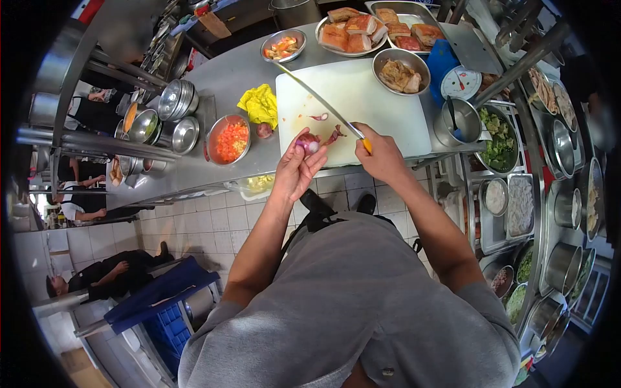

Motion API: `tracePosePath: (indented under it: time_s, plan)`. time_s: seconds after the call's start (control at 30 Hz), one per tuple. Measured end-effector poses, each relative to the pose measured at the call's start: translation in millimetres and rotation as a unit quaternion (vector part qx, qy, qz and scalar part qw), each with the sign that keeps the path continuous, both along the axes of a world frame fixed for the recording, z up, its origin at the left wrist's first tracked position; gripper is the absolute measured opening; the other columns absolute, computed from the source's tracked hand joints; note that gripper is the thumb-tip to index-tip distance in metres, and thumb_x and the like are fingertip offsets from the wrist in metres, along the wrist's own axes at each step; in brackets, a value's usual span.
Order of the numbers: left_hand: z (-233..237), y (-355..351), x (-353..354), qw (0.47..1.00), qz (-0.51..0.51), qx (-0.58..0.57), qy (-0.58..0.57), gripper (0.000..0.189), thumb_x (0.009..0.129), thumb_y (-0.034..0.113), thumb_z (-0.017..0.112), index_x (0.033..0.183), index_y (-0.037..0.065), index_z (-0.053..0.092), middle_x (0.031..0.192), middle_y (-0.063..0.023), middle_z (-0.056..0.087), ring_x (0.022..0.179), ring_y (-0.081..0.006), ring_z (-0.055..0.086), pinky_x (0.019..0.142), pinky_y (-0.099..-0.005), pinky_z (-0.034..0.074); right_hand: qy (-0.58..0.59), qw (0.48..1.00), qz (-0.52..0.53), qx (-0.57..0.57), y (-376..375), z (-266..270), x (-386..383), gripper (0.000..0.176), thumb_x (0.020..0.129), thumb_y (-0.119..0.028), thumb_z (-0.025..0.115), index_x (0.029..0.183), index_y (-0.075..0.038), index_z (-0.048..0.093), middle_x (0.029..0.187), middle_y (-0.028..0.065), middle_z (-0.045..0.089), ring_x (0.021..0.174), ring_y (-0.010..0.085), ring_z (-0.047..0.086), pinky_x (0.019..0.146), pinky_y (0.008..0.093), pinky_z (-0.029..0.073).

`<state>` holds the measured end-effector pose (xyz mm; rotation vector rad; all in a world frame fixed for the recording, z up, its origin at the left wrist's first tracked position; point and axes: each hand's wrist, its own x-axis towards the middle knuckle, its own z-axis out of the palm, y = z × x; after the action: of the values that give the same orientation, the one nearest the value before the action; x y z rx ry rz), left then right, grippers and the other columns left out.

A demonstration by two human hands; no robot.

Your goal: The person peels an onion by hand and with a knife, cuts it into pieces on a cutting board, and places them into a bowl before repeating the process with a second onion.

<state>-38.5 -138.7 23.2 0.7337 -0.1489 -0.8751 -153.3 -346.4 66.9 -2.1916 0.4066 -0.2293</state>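
My left hand (295, 171), palm turned up, holds a partly peeled red onion (309, 143) at the near edge of the white cutting board (394, 119). My right hand (383, 157) is wrapped round the yellow handle of a long kitchen knife (320, 98). Its blade slants up and left across the board. Between the two hands is a piece of reddish onion skin (336, 134). A small onion scrap (318, 117) lies on the board beyond the left hand. Another red onion (264, 130) sits left of the board, beside a crumpled yellow cloth or bag (260, 103).
A bowl of diced tomato (229, 142) stands left. Beyond the board are a bowl of cut pieces (283, 47), a tray of meat slabs (352, 31) and a meat bowl (400, 72). A scale (460, 83) and metal pot (456, 123) are right. People stand far left.
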Motion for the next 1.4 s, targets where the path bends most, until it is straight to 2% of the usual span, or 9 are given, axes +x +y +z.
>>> tracePosePath:
  time_s: [0.1,0.23,0.3,0.4,0.83,1.07,1.13,1.23,1.4]
  plan:
    - [-4,-4,2,1.000,-0.020,0.002,-0.023,0.064,0.090,0.038,0.069,0.143,0.011,0.044,0.127,-0.0111,0.062,0.108,-0.0222,0.067,0.089,-0.0341,0.059,-0.012,1.000,-0.001,0.027,15,19,-11,0.043,0.090,-0.017,0.058,0.133,-0.012,0.055,0.074,0.0228,0.065,0.070,0.0404,0.066,0.067,0.0472,0.051]
    - [1,-15,0,0.998,-0.027,-0.009,-0.049,0.060,0.087,0.037,0.073,0.135,0.011,0.049,0.120,-0.0090,0.065,0.102,-0.0195,0.069,0.084,-0.0317,0.060,-0.044,0.994,0.028,0.101,27,44,-19,0.041,0.089,-0.013,0.061,0.130,-0.010,0.055,0.066,0.0181,0.062,0.059,0.0348,0.063,0.061,0.0408,0.049]
    - [6,-22,-4,0.998,-0.008,-0.015,-0.058,0.043,0.088,0.027,0.075,0.120,0.009,0.053,0.106,-0.0048,0.067,0.093,-0.0165,0.069,0.080,-0.0279,0.060,-0.033,0.994,0.031,0.104,29,55,-20,0.039,0.088,-0.012,0.061,0.127,-0.010,0.055,0.067,0.0185,0.063,0.062,0.0372,0.064,0.061,0.0436,0.050]
    - [17,-29,-11,0.998,0.002,0.021,-0.056,0.036,0.089,0.024,0.075,0.111,0.009,0.053,0.103,-0.0042,0.067,0.092,-0.0154,0.069,0.079,-0.0271,0.060,-0.021,0.994,0.038,0.099,30,56,-20,0.036,0.087,-0.012,0.061,0.122,-0.011,0.055,0.067,0.0188,0.064,0.065,0.0399,0.065,0.061,0.0466,0.050]
    - [24,-32,-16,0.994,0.041,0.076,-0.069,0.032,0.089,0.015,0.075,0.110,0.009,0.052,0.099,-0.0058,0.065,0.086,-0.0149,0.069,0.074,-0.0237,0.061,-0.076,0.995,0.055,-0.047,27,38,-13,0.036,0.090,-0.014,0.058,0.125,-0.011,0.057,0.081,0.0186,0.068,0.072,0.0392,0.066,0.066,0.0498,0.052]
    - [31,-31,-16,0.996,0.038,0.059,-0.061,0.032,0.090,0.024,0.074,0.108,0.009,0.053,0.099,-0.0051,0.065,0.085,-0.0144,0.069,0.074,-0.0238,0.061,-0.094,0.994,0.042,-0.020,23,41,-15,0.035,0.089,-0.015,0.059,0.124,-0.010,0.059,0.077,0.0176,0.068,0.071,0.0387,0.067,0.066,0.0494,0.052]
    - [32,-32,-16,0.996,0.037,0.059,-0.056,0.033,0.090,0.026,0.074,0.107,0.008,0.053,0.100,-0.0051,0.066,0.085,-0.0141,0.069,0.074,-0.0238,0.061,-0.073,0.996,0.052,-0.011,23,42,-16,0.042,0.091,-0.014,0.059,0.132,-0.014,0.057,0.088,0.0211,0.069,0.078,0.0400,0.067,0.069,0.0465,0.052]
    - [35,-33,-16,0.997,0.023,0.050,-0.058,0.034,0.091,0.027,0.073,0.112,0.008,0.054,0.102,-0.0054,0.067,0.086,-0.0137,0.069,0.076,-0.0242,0.061,-0.098,0.993,0.055,-0.033,24,44,-17,0.042,0.088,-0.015,0.060,0.130,-0.010,0.057,0.076,0.0178,0.068,0.071,0.0389,0.066,0.067,0.0495,0.052]
    - [33,-35,-16,0.996,0.013,0.043,-0.072,0.046,0.091,0.032,0.070,0.127,0.010,0.053,0.109,-0.0051,0.067,0.092,-0.0162,0.069,0.079,-0.0279,0.060,-0.103,0.990,0.063,-0.068,25,46,-18,0.046,0.088,-0.015,0.060,0.133,-0.012,0.055,0.082,0.0176,0.069,0.074,0.0373,0.067,0.067,0.0484,0.054]
